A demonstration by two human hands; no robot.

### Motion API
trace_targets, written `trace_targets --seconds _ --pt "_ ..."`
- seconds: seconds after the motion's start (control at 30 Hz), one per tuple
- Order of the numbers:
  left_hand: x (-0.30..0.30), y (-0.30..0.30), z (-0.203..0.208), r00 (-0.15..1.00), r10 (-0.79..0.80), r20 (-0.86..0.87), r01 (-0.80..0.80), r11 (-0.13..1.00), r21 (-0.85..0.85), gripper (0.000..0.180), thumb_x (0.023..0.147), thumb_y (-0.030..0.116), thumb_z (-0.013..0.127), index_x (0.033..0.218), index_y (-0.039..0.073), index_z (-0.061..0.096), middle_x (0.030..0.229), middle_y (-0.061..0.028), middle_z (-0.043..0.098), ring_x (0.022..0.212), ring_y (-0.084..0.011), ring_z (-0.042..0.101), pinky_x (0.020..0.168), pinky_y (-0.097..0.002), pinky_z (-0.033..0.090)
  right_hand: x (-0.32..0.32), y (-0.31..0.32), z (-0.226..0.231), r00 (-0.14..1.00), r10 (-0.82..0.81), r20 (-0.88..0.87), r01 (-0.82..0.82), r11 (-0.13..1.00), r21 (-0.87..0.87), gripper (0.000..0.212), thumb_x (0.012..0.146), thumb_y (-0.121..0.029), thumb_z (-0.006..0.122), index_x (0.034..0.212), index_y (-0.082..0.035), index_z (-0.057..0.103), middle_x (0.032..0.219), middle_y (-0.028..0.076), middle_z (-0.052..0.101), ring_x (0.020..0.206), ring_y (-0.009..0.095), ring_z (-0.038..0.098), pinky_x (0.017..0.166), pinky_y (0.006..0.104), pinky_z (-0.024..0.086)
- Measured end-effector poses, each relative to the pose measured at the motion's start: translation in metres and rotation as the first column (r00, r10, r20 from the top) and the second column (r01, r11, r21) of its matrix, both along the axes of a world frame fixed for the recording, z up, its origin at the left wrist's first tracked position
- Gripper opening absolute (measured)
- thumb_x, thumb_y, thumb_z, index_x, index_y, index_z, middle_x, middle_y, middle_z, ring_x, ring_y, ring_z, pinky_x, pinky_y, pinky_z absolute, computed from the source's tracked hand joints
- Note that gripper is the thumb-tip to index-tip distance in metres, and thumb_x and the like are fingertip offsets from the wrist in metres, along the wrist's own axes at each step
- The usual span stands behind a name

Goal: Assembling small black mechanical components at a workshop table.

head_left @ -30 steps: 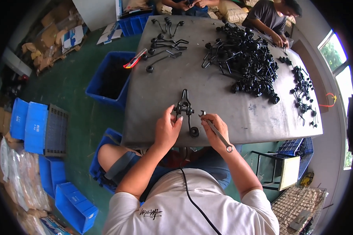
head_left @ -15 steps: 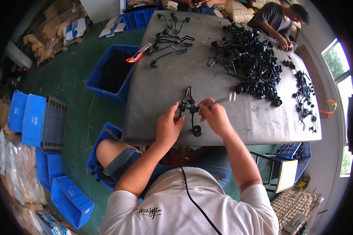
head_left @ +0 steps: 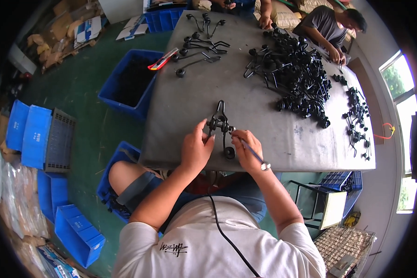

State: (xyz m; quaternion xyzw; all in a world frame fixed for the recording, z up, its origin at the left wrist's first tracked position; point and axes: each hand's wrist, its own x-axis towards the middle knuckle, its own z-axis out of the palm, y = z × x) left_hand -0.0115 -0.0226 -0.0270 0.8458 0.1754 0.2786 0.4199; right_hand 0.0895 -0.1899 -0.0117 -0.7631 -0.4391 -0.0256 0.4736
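A black metal bracket part with a round knob at its lower end lies near the front edge of the grey table. My left hand grips the part's left side with thumb and fingers. My right hand holds a thin tool with a metal tip, its end set against the part's middle. Both hands sit close together over the part.
A large heap of black parts covers the table's far middle; smaller groups lie at the far left and right edge. Other people work at the far side. Blue bins stand on the green floor at left.
My right hand swung the tool from the table's right side in to the part, and now holds its tip against the part's middle. My left hand stayed on the part.
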Motion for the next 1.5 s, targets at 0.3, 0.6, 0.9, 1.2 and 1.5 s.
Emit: trace_targets --seconds 0.3,0.6,0.9,1.2,1.5 --pt "0.001 -0.005 -0.002 1.000 -0.010 -0.006 0.011 0.990 0.141 0.055 0.083 0.010 0.075 0.133 0.003 0.056 0.072 -0.0111 0.065 0.066 -0.0320 0.062 0.064 -0.0443 0.050 0.003 0.010 0.009 0.963 -0.023 0.267 0.049 0.995 -0.091 0.016 0.092 -0.006 0.066 0.106 -0.002 0.058 0.090 0.015 0.063 0.081 0.035 0.063 0.072 0.0425 0.051" --pt "0.000 0.008 -0.009 0.997 -0.036 0.070 0.030 0.995 0.096 0.054 0.083 0.007 0.075 0.133 0.003 0.054 0.070 -0.0127 0.064 0.062 -0.0307 0.063 0.059 -0.0423 0.050 0.088 0.034 0.022 0.535 0.115 -0.837 -0.281 0.959 -0.047 0.032 0.103 -0.034 0.057 0.090 -0.006 0.064 0.067 0.002 0.058 0.058 0.010 0.050 0.054 0.0261 0.038" --pt "-0.143 0.120 0.045 0.865 0.492 0.099 -0.476 0.867 -0.147 0.048 0.093 0.007 0.070 0.137 0.000 0.054 0.083 0.0014 0.060 0.073 -0.0066 0.054 0.069 -0.0222 0.047 0.088 -0.061 0.019 0.886 -0.410 0.219 0.458 0.694 -0.556 0.031 0.090 -0.035 0.066 0.088 -0.005 0.066 0.082 0.017 0.070 0.081 0.039 0.068 0.072 0.0476 0.052" --pt "-0.378 0.218 -0.073 0.288 0.839 -0.461 -0.770 0.490 0.410 0.058 0.089 0.028 0.073 0.136 0.000 0.055 0.118 -0.0232 0.066 0.107 -0.0369 0.063 0.094 -0.0449 0.050 0.084 -0.092 0.010 0.898 -0.296 0.325 0.420 0.797 -0.434 0.013 0.093 -0.020 0.067 0.100 -0.009 0.067 0.091 0.011 0.066 0.087 0.032 0.064 0.082 0.0436 0.047" --pt "-0.122 0.213 0.031 0.790 0.611 -0.049 -0.570 0.762 0.308 0.036 0.092 0.014 0.067 0.126 0.003 0.063 0.123 -0.0201 0.063 0.113 -0.0346 0.062 0.099 -0.0424 0.050 0.069 -0.074 0.002 0.919 -0.098 0.381 0.226 0.924 -0.308 0.027 0.084 -0.006 0.068 0.111 -0.010 0.070 0.112 0.008 0.063 0.108 0.030 0.057 0.093 0.0433 0.046"
